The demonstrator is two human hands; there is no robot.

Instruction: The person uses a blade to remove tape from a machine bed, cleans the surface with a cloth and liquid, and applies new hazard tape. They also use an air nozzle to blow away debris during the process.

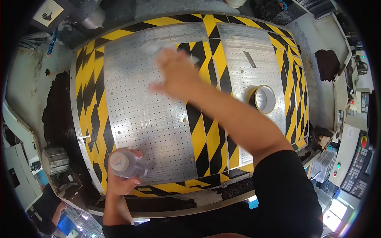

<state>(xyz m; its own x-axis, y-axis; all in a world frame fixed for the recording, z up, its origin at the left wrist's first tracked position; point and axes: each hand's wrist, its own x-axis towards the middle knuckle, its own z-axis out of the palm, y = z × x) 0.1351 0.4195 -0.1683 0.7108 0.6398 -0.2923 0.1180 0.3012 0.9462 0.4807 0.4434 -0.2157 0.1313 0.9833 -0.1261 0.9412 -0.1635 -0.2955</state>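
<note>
My left hand point(121, 176) is wrapped round a clear plastic bottle point(133, 166) with a whitish cap, held over the near left part of a perforated metal plate point(152, 115). Farther away, my right hand point(174, 71) reaches across that plate and is smeared by motion. A white wipe point(155, 47), thin and crumpled like tissue or cloth, shows beyond and beside its fingers; the hand presses it on the plate near the far edge. How the fingers grip it is blurred. Yellow and black striped tape point(200, 131) borders the plate and runs beside my right forearm.
A roll of tape point(264, 99) lies on the right-hand metal plate point(248, 39), near a thin flat metal strip point(250, 59). Machine walls enclose the table. A control panel point(355, 170) stands at the right; another person's arm point(58, 212) shows at the lower left.
</note>
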